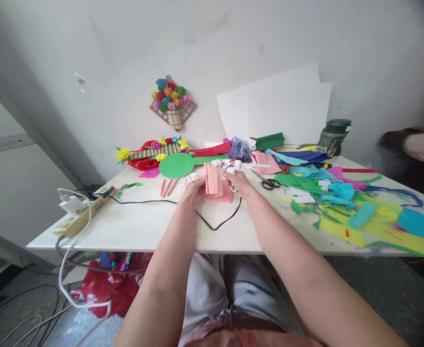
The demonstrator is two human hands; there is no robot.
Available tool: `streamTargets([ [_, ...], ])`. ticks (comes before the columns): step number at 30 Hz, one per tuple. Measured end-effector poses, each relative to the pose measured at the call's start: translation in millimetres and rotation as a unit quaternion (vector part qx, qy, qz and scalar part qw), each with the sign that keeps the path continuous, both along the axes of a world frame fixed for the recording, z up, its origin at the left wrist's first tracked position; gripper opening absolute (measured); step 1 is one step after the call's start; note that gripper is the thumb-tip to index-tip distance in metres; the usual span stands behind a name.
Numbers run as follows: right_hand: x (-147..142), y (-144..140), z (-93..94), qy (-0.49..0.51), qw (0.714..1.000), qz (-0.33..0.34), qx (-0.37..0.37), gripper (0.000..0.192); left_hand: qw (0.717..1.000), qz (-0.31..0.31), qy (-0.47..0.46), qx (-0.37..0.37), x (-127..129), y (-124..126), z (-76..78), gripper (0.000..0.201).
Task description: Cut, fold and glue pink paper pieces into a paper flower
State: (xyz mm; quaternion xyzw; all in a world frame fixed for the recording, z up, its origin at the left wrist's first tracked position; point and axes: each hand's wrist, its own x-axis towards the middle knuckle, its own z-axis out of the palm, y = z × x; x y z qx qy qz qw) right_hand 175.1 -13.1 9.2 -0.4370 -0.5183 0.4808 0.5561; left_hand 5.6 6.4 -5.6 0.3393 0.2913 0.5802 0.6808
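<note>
Seems, as a judgement, to be at the step of folding or rolling pink paper (213, 182), given the bent-over layers between left hand (196, 189) and right hand (239, 183). Pinches the paper's left edge in the left hand, with fingers and thumb brought together on it. Brings the right hand against the right side, fingers curled; cannot tell whether clamped on the paper or on something hidden there. Holds the paper near the middle of the desk (139, 226), to the right of thin pink rolls (163, 188) and to the left of black-handled scissors (264, 180), with white items, too cluttered to name, just beyond. Probably calls next for steadying both sides, lining up the edges and pressing the layers snug before loosening either hand; also for care around the black cord (154, 201), looping just nearer the body than the paper. Runs up and down in this view along the long axis of the folded part, leaning only slightly, with the top end pointing toward the wall (125, 62); cannot tell whether truly upright or tipped away. Spreads at lower right into a flatter pink layer, just beside the right hand. Cannot tell of any contact between bottom edge and desk. Looks thin and easily creased, so would likely suit a light touch.
</note>
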Motion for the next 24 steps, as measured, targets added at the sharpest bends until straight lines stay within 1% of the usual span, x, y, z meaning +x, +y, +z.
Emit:
streamTargets([
  [11, -2.1, -2.1, 2.5, 0.003, 1.0, 0.013, -0.013, 0.043, 1.0, 0.022, -0.017, -0.011, 0.9, -3.0, 5.2, 0.006],
  [17, -2.8, -5.4, 5.3, -0.004, 1.0, 0.02, -0.018, 0.044, 0.999, 0.038, -0.018, -0.013, 0.0, -1.0, 5.0, 0.006],
  [21, -3.5, -7.4, 6.7, -0.016, 0.999, 0.024, -0.017, 0.044, 0.999, 0.04, -0.023, -0.012, 0.1, -1.6, 5.8, 0.005],
  [24, -4.0, -8.2, 7.1, -0.022, 0.999, 0.027, -0.022, 0.044, 0.999, 0.041, -0.028, -0.014, 0.1, -2.4, 6.5, 0.007],
])
